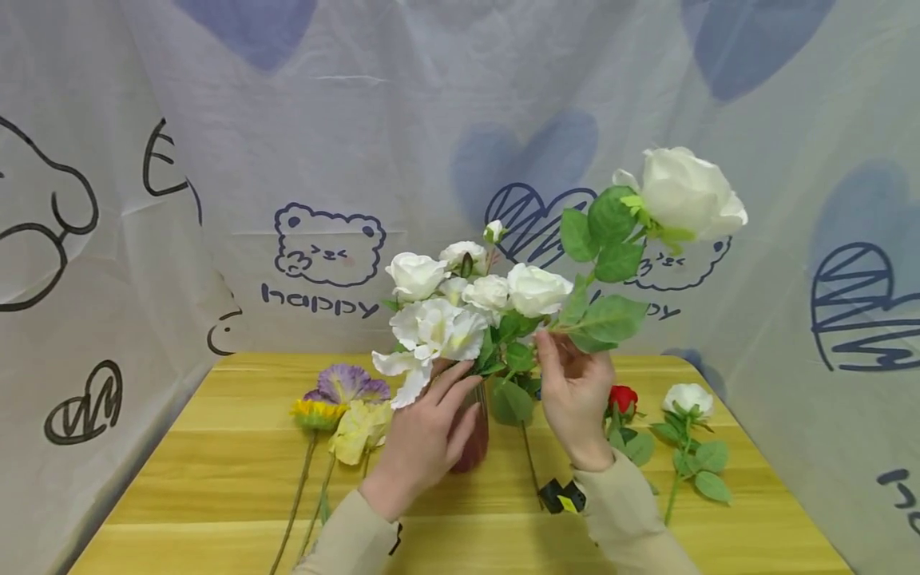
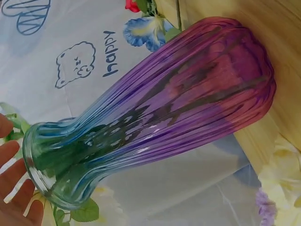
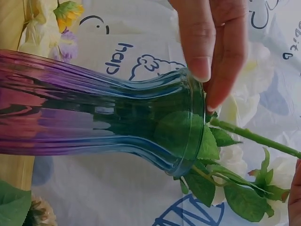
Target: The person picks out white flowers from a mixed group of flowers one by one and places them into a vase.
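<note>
A ribbed glass vase (image 2: 155,108), pink at the base and blue-green at the mouth, stands upright on the table. It holds several white flowers (image 1: 438,327) with green leaves. My left hand (image 1: 424,431) is at the vase mouth with its fingers extended beside the blooms, the thumb by the rim in the right wrist view. To the right, my right hand (image 1: 575,391) pinches the stem of a large white rose (image 1: 690,196), which leans up and right. The cut end of that green stem (image 3: 258,136) is just outside the rim, near the left fingertips.
On the wooden table (image 1: 216,479), a purple flower (image 1: 348,385), a yellow flower (image 1: 319,414) and a pale yellow one (image 1: 359,431) lie left. A red rose (image 1: 622,398) and white rose (image 1: 688,399) lie right, near a black object (image 1: 563,497). Patterned cloth hangs around.
</note>
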Action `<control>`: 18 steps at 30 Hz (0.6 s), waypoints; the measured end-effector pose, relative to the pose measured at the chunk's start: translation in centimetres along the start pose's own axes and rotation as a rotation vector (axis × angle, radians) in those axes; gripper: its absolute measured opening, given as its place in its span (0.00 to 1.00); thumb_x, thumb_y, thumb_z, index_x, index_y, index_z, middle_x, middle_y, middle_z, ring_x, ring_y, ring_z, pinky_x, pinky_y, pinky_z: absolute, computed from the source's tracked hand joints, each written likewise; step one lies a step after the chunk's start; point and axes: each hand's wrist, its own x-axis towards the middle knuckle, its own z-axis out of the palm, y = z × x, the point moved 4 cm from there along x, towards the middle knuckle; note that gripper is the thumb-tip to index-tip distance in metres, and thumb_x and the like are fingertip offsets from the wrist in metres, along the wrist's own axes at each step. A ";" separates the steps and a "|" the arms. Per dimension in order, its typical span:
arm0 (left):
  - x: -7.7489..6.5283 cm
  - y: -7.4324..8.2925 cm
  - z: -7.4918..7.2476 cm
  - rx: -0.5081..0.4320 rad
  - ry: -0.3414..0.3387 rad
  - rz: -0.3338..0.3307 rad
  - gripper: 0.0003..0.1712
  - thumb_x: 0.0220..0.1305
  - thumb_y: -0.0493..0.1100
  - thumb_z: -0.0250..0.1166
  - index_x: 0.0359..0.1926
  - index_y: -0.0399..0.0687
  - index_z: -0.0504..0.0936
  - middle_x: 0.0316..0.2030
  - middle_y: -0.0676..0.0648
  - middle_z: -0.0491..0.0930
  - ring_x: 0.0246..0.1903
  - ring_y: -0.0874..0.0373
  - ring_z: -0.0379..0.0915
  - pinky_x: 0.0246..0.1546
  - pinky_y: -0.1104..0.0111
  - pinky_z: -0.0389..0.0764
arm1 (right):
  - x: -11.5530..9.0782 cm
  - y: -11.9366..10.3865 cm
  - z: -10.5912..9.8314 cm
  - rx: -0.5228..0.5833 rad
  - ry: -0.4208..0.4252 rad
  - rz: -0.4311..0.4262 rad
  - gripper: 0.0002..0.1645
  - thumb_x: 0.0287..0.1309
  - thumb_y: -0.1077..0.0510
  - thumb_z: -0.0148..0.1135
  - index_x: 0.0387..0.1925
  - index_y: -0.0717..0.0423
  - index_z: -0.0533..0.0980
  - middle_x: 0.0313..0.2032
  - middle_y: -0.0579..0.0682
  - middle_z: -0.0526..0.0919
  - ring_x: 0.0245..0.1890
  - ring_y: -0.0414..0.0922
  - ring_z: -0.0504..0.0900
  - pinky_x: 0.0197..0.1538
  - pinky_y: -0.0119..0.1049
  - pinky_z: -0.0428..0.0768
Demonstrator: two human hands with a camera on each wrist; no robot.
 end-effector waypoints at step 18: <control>0.7 -1.9 -1.2 -0.300 0.126 -0.072 0.34 0.59 0.29 0.64 0.68 0.37 0.71 0.64 0.39 0.77 0.63 0.45 0.75 0.67 0.54 0.76 | 0.0 0.0 2.5 0.028 0.017 -0.040 0.18 0.59 0.79 0.59 0.49 0.81 0.66 0.40 0.38 0.80 0.35 0.35 0.84 0.37 0.27 0.86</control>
